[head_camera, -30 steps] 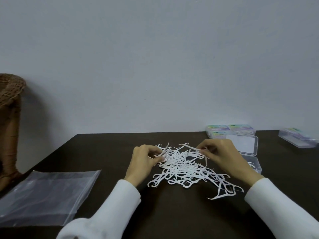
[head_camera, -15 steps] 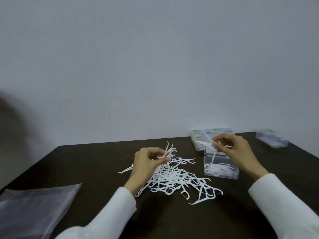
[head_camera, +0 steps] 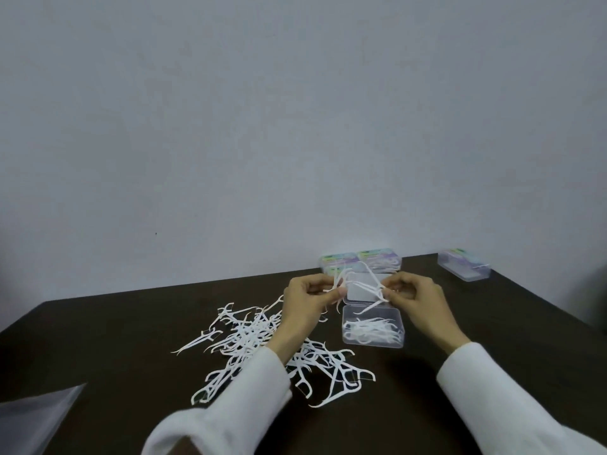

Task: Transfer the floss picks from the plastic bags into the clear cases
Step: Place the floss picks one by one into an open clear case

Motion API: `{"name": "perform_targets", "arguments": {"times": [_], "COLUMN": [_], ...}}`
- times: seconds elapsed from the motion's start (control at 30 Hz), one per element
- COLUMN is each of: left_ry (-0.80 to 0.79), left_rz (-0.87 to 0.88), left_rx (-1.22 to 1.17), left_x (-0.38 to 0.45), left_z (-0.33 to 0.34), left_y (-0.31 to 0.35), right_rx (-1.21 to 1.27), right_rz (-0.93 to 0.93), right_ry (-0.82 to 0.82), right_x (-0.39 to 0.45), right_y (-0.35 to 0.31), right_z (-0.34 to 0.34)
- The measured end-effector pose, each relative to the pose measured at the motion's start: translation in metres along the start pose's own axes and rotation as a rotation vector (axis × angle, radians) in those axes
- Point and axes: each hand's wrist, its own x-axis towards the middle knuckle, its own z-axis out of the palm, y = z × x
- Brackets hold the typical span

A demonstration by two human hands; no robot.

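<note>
2 hands (head_camera: 307,298) (head_camera: 414,295) grip floss picks (head_camera: 359,285) above open case (head_camera: 372,326), loose pile (head_camera: 262,346) beneath left sleeve (head_camera: 236,399)

Dim, flat, even light, with no visible source. Soft, faint shadows on the dark table (head_camera: 131,339) beneath the left hand (head_camera: 305,303) and right hand (head_camera: 417,300). Slight overall softness; floss picks (head_camera: 249,339) below the left hand a little smeared. Dull sheen on the plastic bag (head_camera: 36,418) far left of the hands. Wide-angle bending of the table edges, darkened corners.

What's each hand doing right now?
Left hand: closed on floss picks.
Right hand: closed, pinching floss picks above the open case.
</note>
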Motion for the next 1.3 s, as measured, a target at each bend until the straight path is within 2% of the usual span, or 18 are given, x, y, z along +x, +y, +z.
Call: {"name": "perform_targets", "arguments": {"times": [0.1,0.27,0.4,0.63,0.83,1.17,1.3], "left_ry": [0.011,-0.025,-0.079,-0.191,-0.265,-0.238,-0.308], "left_rz": [-0.009,-0.054,-0.029,0.153,0.221,0.165,0.119], "left_rx": [-0.024,-0.104,-0.067,0.324,0.588,0.475,0.350], "left_x": [0.006,0.012,0.012,0.009,0.002,0.006,0.007], "left_z": [0.007,0.015,0.024,0.037,0.042,0.035,0.035], "left_y": [0.000,-0.001,0.003,0.000,-0.003,-0.011,-0.009], "right_rx": [-0.110,-0.504,-0.634,-0.425,-0.374,-0.335,-0.325], "right_rz": [-0.034,-0.098,-0.157,-0.073,-0.084,-0.132,-0.153], "right_ry": [-0.055,-0.235,-0.228,-0.016,-0.031,-0.259,-0.287], "right_x": [-0.003,-0.007,-0.008,-0.005,-0.003,-0.005,-0.003], "right_y": [0.000,-0.001,-0.005,0.001,0.007,0.003,0.005], "right_z": [0.003,-0.001,-0.004,-0.012,-0.016,-0.010,-0.012]}}
